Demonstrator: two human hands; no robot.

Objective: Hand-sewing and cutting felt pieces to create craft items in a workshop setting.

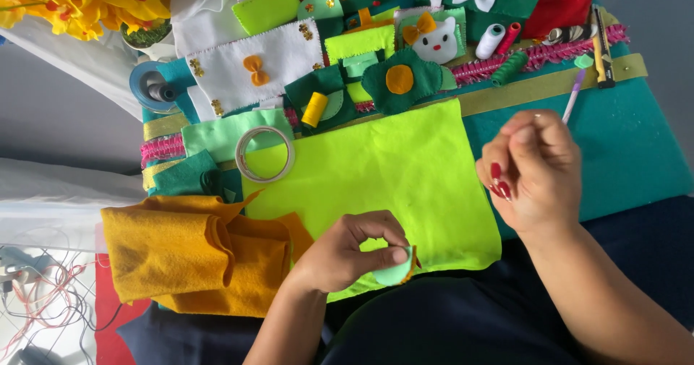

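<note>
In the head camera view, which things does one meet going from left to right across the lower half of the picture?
Mustard-yellow felt → left hand pinching a small pale green felt piece → lime-green felt sheet → right hand, raised above the teal felt.

This looks like a home sewing and felt-craft corner. A teal work board (636, 148) is crowded with cut felt pieces, a large lime-green felt sheet (405, 170), thread spools (490, 41), a roll of clear tape (265, 154) and pink trim (506, 65). Folded mustard felt (181, 253) lies near left, and yellow artificial flowers (87, 0) sit far left.
</note>
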